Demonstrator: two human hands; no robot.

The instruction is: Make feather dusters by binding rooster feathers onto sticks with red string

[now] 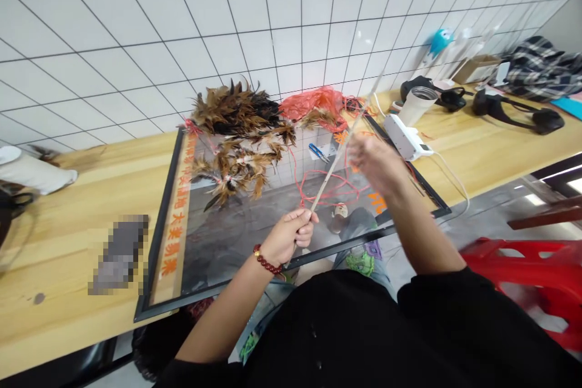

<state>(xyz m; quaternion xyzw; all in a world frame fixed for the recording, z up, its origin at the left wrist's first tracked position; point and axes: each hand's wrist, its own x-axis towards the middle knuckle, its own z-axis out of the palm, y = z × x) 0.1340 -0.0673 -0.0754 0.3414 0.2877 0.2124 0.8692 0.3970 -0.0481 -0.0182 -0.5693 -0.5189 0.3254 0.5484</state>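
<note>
My left hand (291,233), with a beaded bracelet at the wrist, is closed around the lower end of a thin pale stick (335,163). The stick slants up and to the right over a framed glass panel (218,267). Beside its upper half is my right hand (370,157), smeared by motion; its fingers do not show clearly, so I cannot tell whether it touches the stick. Loops of pink cord (297,179) lie on the glass beneath. Bundles of brown and black feathers (236,109) lie behind and to the left, with smaller tied feather bunches (227,179) in front.
Blue-handled snips (318,153) and a red plastic bag (313,103) lie on the panel. A white power strip (407,139), a cup (418,103) and black headsets (518,112) are at the right. A white roll (36,173) lies left. A red stool (504,260) stands right, below the table.
</note>
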